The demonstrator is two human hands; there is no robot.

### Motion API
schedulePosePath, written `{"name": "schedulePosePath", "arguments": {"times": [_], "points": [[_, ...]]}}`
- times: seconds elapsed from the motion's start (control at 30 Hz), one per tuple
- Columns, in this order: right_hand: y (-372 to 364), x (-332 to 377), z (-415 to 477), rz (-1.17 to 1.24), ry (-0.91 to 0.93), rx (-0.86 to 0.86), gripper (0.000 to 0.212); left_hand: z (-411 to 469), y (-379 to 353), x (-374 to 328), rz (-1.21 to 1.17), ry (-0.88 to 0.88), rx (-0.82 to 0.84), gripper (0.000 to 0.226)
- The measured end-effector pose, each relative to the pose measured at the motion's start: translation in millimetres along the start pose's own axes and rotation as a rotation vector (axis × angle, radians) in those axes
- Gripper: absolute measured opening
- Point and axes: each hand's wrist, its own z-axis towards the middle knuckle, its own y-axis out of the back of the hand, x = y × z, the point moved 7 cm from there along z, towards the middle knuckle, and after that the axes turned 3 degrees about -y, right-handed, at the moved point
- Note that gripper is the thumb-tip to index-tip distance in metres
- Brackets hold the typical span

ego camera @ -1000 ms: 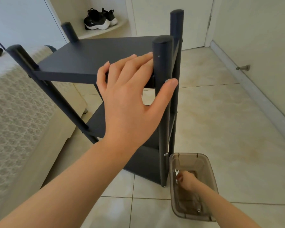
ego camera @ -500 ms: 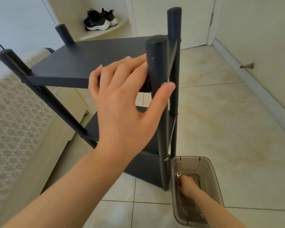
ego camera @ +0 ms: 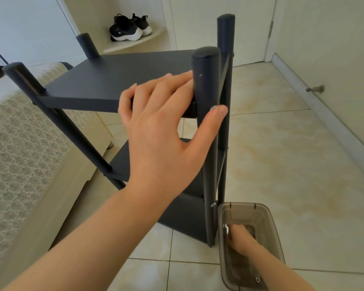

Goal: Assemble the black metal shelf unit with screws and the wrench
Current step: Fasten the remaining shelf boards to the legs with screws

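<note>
Currently: shelf unit [ego camera: 114, 80] upright on the tile floor [ego camera: 292, 164], just beside the bed [ego camera: 19, 143].
Matte black-blue finish, three flat boards, four round posts with capped tops. The near front post [ego camera: 206, 85] shows a small hole up high and silver screw heads at the top and bottom boards. Left grip [ego camera: 162, 131] is spread wide and clamps nothing: fingers flat on the top board's front corner, thumb pressed on that post beside the upper screw head [ego camera: 213, 108]. Right grip [ego camera: 239, 236] is down in the smoky plastic bin [ego camera: 243, 205] by the post foot, fingers curled at the wrench [ego camera: 226, 227]; can't tell if it has hold of it.
</note>
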Motion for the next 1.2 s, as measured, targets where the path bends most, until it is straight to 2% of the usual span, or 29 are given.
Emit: {"name": "schedulePosePath", "arguments": {"times": [0.2,0.33,0.47,0.57,0.67,0.73,0.9,0.97,1.07,1.2], "points": [[34.1,5.5,-16.4,0.025,-0.028,-0.022,0.015,5.0,1.5,1.7,0.042,-0.005,0.08,0.041],[73.6,13.0,-35.3,0.179,-0.038,-0.081,0.018,7.5,0.5,2.6,0.092,0.001,0.112,0.049],[124.3,38.9,-66.9,0.473,0.012,-0.212,0.013,11.2,-1.0,0.8,0.133,0.004,0.145,0.059],[157.5,63.0,-94.1,0.901,0.054,-0.272,0.02,14.9,0.5,-0.8,0.134,0.003,0.148,0.064],[189.7,89.5,-123.8,1.142,0.103,-0.381,0.02,16.7,3.3,-4.1,0.116,0.032,0.145,0.064],[206.6,109.5,-143.2,1.239,0.164,-0.438,0.023,18.9,4.7,-4.9,0.091,0.078,0.182,0.055],[220.7,158.5,-167.5,1.306,0.263,-0.411,0.034,25.4,-0.4,4.5,0.003,0.181,0.267,0.041],[216.0,172.8,-167.1,1.238,0.263,-0.386,0.04,27.7,-0.7,7.9,-0.042,0.22,0.263,0.037],[208.4,186.5,-162.5,1.167,0.242,-0.402,0.048,30.0,0.9,12.9,-0.147,0.286,0.231,0.019],[208.6,210.1,-162.8,1.159,0.259,-0.427,0.048,37.1,15.7,30.2,-0.259,0.347,0.178,0.006]]}}
